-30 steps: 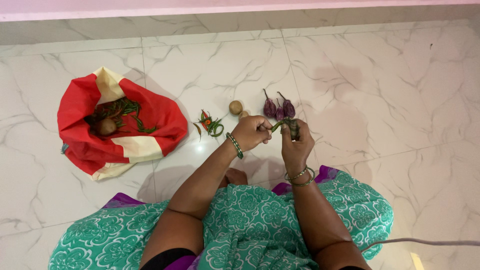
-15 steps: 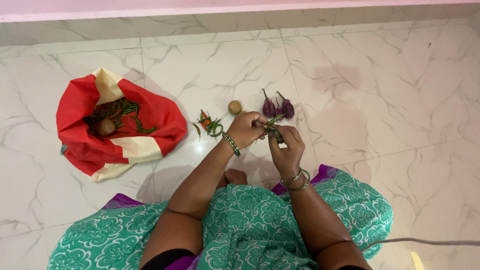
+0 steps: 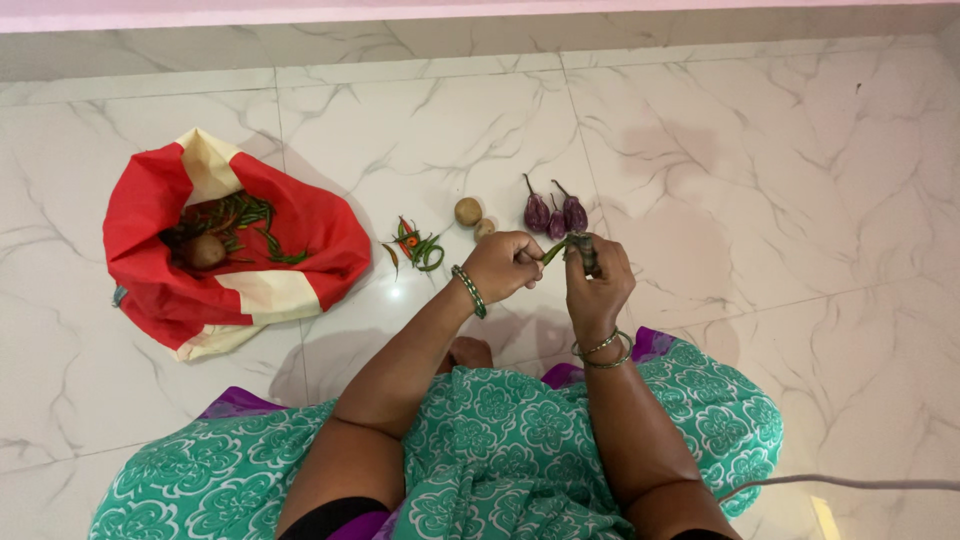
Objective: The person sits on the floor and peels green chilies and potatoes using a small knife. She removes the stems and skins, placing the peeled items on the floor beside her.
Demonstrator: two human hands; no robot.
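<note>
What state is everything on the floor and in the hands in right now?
Left hand: pinching the green vegetable's end.
Right hand: gripping the green vegetable.
Green vegetable: held off the floor.
Red bag: open, greens inside.
Chillies: piled loose.
Potatoes: whole.
Brinjals: whole, stems on.

White marble floor (image 3: 760,150), grey veins running through it, a pink strip along the top edge. Bag (image 3: 300,230) is bright red with cream bands, dark green pods and a brown potato inside. Chillies (image 3: 415,245) on the floor, green with one red-orange. Two tan potatoes (image 3: 468,211), dark purple aubergines (image 3: 555,214). Green pod (image 3: 560,247) between the hands. Green bangles on both wrists. Dress (image 3: 500,440) is teal with a white floral print, purple at the hem.
</note>
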